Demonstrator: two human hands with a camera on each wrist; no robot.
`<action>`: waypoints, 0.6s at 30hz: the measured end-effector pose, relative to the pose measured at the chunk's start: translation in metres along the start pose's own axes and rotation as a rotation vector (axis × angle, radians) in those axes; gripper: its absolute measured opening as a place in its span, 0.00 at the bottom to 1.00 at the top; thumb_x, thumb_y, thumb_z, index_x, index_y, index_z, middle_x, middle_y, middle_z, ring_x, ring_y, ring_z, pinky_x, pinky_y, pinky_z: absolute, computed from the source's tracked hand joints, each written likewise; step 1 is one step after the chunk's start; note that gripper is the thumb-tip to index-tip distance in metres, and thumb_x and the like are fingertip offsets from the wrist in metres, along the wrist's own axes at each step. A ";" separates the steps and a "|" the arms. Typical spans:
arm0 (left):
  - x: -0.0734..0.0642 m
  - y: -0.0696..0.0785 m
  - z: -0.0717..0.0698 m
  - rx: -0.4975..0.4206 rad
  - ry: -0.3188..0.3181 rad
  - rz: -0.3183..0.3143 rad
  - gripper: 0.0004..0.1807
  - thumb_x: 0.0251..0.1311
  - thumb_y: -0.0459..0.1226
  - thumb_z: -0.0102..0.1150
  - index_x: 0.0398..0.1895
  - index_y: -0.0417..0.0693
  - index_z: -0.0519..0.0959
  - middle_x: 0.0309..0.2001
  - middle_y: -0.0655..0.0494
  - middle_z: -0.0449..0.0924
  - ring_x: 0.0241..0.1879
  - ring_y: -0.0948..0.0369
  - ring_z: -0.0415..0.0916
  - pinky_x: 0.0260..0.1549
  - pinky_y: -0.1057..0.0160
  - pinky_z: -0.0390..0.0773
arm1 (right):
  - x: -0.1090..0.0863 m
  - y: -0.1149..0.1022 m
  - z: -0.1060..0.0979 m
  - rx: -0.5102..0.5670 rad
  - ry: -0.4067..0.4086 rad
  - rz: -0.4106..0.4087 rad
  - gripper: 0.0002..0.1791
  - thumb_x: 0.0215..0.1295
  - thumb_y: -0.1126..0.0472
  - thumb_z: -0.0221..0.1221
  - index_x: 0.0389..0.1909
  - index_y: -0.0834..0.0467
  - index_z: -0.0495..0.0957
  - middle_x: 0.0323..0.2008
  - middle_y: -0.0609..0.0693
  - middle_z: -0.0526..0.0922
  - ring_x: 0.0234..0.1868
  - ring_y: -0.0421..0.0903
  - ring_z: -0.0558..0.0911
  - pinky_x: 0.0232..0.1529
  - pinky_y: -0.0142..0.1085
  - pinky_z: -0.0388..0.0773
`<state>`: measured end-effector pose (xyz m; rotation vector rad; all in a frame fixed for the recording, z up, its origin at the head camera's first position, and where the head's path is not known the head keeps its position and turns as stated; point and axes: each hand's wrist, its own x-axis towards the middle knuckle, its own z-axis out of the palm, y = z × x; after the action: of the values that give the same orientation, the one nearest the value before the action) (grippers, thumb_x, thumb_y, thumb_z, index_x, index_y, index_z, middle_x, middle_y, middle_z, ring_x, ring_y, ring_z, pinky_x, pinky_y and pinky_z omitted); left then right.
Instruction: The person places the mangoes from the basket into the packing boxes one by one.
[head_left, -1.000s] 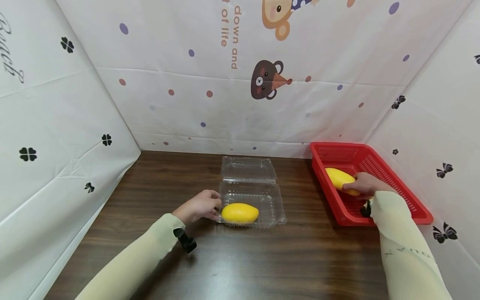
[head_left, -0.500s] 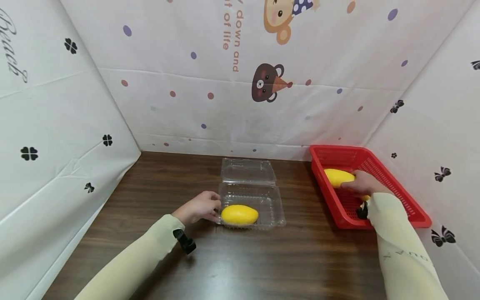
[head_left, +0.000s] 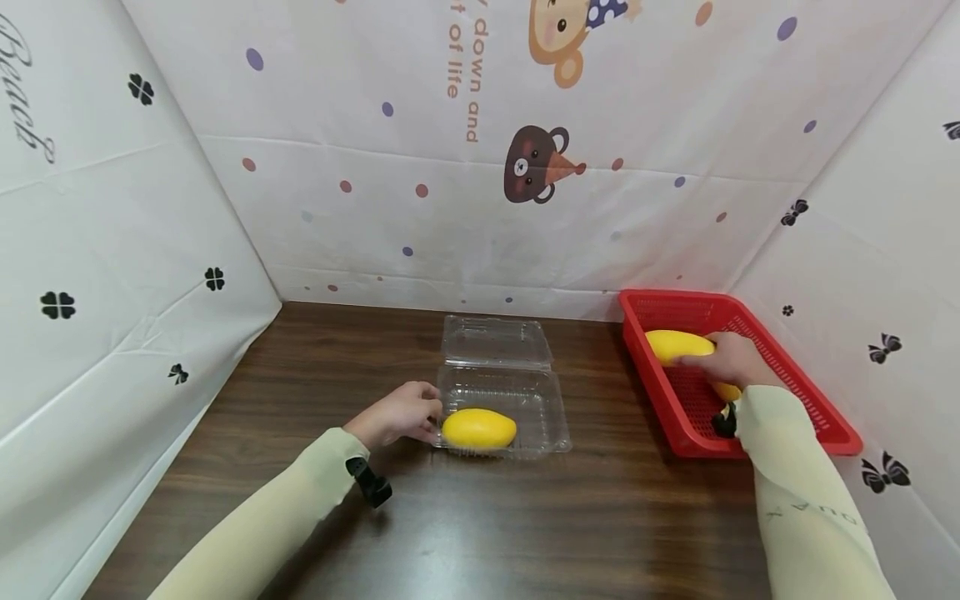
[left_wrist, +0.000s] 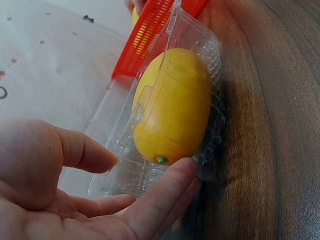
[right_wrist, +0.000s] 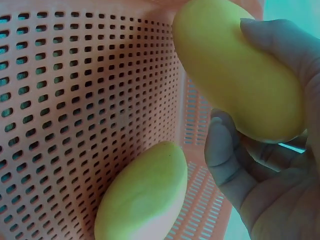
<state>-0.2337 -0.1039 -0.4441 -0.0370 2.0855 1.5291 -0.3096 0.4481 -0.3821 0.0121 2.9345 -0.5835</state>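
Observation:
In the head view, my right hand (head_left: 735, 360) grips a yellow mango (head_left: 678, 345) inside the red plastic basket (head_left: 651, 385). The right wrist view shows thumb and fingers on opposite sides of this mango, above a second mango (right_wrist: 145, 195) on the basket floor. At the table's middle lies a clear plastic clamshell box (head_left: 536, 408), lid laid back, holding another mango (head_left: 480, 428) along its front edge. My left hand (head_left: 405, 411) touches the box's left end. In the left wrist view, its fingers (left_wrist: 165, 192) are fairly straight, near the mango's green stem end.
The dark wooden table (head_left: 480, 525) has a white printed cloth wall (head_left: 450, 217) behind it and cloth at both sides. The red basket stands at the right, near the back wall. A black wrist strap (head_left: 369, 483) is on my left sleeve.
My right hand has shifted slightly up and left with the mango, uncovering more of the one beneath. The left hand, the box and its mango stay in place.

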 end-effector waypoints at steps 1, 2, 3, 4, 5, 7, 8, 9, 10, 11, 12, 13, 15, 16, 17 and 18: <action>0.000 0.000 0.000 0.000 0.000 0.000 0.27 0.71 0.32 0.49 0.72 0.32 0.63 0.51 0.39 0.77 0.37 0.54 0.78 0.37 0.59 0.89 | -0.001 0.000 -0.001 0.000 0.008 -0.008 0.43 0.55 0.31 0.68 0.53 0.66 0.77 0.37 0.56 0.83 0.40 0.52 0.76 0.35 0.35 0.77; 0.001 0.000 0.000 0.001 0.000 0.000 0.27 0.71 0.32 0.49 0.72 0.32 0.63 0.51 0.39 0.77 0.37 0.54 0.78 0.37 0.59 0.89 | -0.001 0.000 -0.002 0.001 0.012 -0.016 0.43 0.56 0.32 0.68 0.53 0.66 0.77 0.38 0.56 0.83 0.40 0.52 0.76 0.35 0.35 0.77; 0.001 0.000 0.000 0.001 0.001 0.000 0.27 0.71 0.32 0.49 0.72 0.32 0.63 0.51 0.39 0.77 0.37 0.54 0.78 0.37 0.59 0.89 | -0.002 -0.001 -0.003 0.006 0.017 -0.019 0.43 0.56 0.32 0.68 0.54 0.66 0.77 0.38 0.56 0.83 0.41 0.53 0.76 0.35 0.35 0.77; 0.001 0.000 0.000 0.001 0.000 0.001 0.27 0.71 0.32 0.49 0.72 0.32 0.63 0.51 0.39 0.77 0.37 0.54 0.78 0.37 0.59 0.89 | -0.003 -0.001 -0.005 0.012 0.020 -0.022 0.43 0.56 0.32 0.68 0.54 0.66 0.77 0.39 0.57 0.83 0.41 0.53 0.76 0.35 0.35 0.77; 0.002 -0.001 -0.001 0.002 0.000 0.001 0.27 0.71 0.32 0.49 0.72 0.32 0.63 0.51 0.39 0.77 0.37 0.54 0.78 0.37 0.59 0.89 | -0.005 -0.002 -0.006 0.019 0.020 -0.019 0.44 0.55 0.32 0.69 0.55 0.66 0.77 0.39 0.56 0.83 0.41 0.52 0.77 0.35 0.34 0.78; 0.003 -0.001 -0.001 0.003 -0.001 0.002 0.27 0.71 0.32 0.49 0.72 0.32 0.63 0.51 0.39 0.77 0.37 0.54 0.78 0.37 0.59 0.89 | -0.008 -0.004 -0.008 0.033 0.015 -0.013 0.44 0.55 0.31 0.68 0.56 0.66 0.76 0.40 0.56 0.84 0.40 0.52 0.78 0.35 0.34 0.79; 0.003 -0.002 -0.001 0.003 -0.002 0.001 0.27 0.71 0.32 0.49 0.72 0.32 0.64 0.51 0.39 0.77 0.37 0.54 0.78 0.37 0.59 0.89 | -0.010 -0.004 -0.009 0.038 0.012 -0.012 0.45 0.56 0.31 0.68 0.57 0.67 0.76 0.40 0.56 0.84 0.39 0.51 0.78 0.36 0.34 0.79; 0.003 -0.002 -0.001 0.005 -0.002 0.001 0.27 0.72 0.32 0.49 0.72 0.32 0.64 0.51 0.39 0.77 0.37 0.54 0.78 0.37 0.59 0.89 | -0.011 -0.005 -0.010 0.042 0.013 -0.010 0.45 0.56 0.31 0.68 0.57 0.67 0.75 0.39 0.56 0.84 0.38 0.51 0.79 0.35 0.35 0.79; 0.003 -0.002 -0.001 0.005 -0.003 0.000 0.27 0.72 0.32 0.49 0.72 0.33 0.64 0.51 0.39 0.77 0.37 0.54 0.78 0.37 0.59 0.89 | -0.013 -0.006 -0.011 0.048 0.012 -0.009 0.46 0.56 0.31 0.68 0.57 0.67 0.75 0.39 0.56 0.84 0.37 0.50 0.80 0.35 0.35 0.80; 0.004 -0.002 -0.001 0.005 -0.003 -0.001 0.27 0.72 0.32 0.49 0.72 0.33 0.64 0.51 0.39 0.77 0.37 0.54 0.78 0.37 0.59 0.89 | -0.015 -0.007 -0.012 0.050 0.013 -0.009 0.46 0.56 0.31 0.68 0.58 0.68 0.74 0.39 0.57 0.85 0.36 0.50 0.81 0.35 0.35 0.80; 0.004 -0.002 -0.001 0.004 -0.003 -0.002 0.27 0.72 0.32 0.49 0.72 0.33 0.64 0.51 0.39 0.77 0.37 0.54 0.78 0.37 0.59 0.89 | -0.017 -0.008 -0.013 0.045 0.021 -0.011 0.47 0.57 0.30 0.67 0.58 0.68 0.74 0.38 0.57 0.85 0.36 0.49 0.81 0.35 0.35 0.79; 0.004 -0.002 -0.001 0.004 -0.004 -0.002 0.27 0.72 0.33 0.49 0.72 0.33 0.64 0.52 0.39 0.77 0.37 0.54 0.78 0.37 0.59 0.89 | -0.019 -0.008 -0.014 0.045 0.029 -0.014 0.47 0.57 0.30 0.67 0.59 0.68 0.73 0.39 0.58 0.86 0.36 0.50 0.82 0.35 0.35 0.79; 0.004 -0.002 -0.001 0.005 -0.005 -0.001 0.27 0.72 0.33 0.49 0.72 0.33 0.64 0.52 0.39 0.77 0.37 0.53 0.78 0.37 0.59 0.89 | -0.023 -0.009 -0.016 0.041 0.058 -0.025 0.48 0.59 0.30 0.65 0.60 0.69 0.72 0.40 0.60 0.86 0.35 0.50 0.84 0.34 0.35 0.79; 0.004 -0.002 -0.001 0.005 -0.005 -0.001 0.27 0.72 0.33 0.49 0.72 0.33 0.64 0.52 0.39 0.77 0.37 0.53 0.78 0.37 0.59 0.89 | -0.025 -0.009 -0.017 0.039 0.071 -0.028 0.48 0.59 0.30 0.65 0.61 0.69 0.72 0.41 0.61 0.85 0.36 0.51 0.84 0.34 0.35 0.79; 0.004 -0.002 -0.001 0.005 -0.005 0.000 0.27 0.72 0.33 0.49 0.72 0.33 0.64 0.53 0.39 0.76 0.38 0.53 0.78 0.37 0.59 0.89 | -0.026 -0.009 -0.018 0.033 0.090 -0.035 0.48 0.60 0.30 0.64 0.61 0.69 0.72 0.42 0.61 0.85 0.36 0.51 0.83 0.33 0.35 0.79; 0.004 -0.002 -0.001 0.005 -0.005 0.002 0.27 0.72 0.33 0.49 0.72 0.33 0.64 0.53 0.38 0.76 0.38 0.53 0.78 0.37 0.59 0.89 | -0.028 -0.009 -0.019 0.031 0.105 -0.041 0.48 0.60 0.30 0.64 0.62 0.69 0.71 0.43 0.62 0.84 0.38 0.52 0.82 0.33 0.35 0.78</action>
<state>-0.2368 -0.1046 -0.4478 -0.0299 2.0864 1.5233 -0.2852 0.4472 -0.3576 -0.0142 3.0334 -0.6533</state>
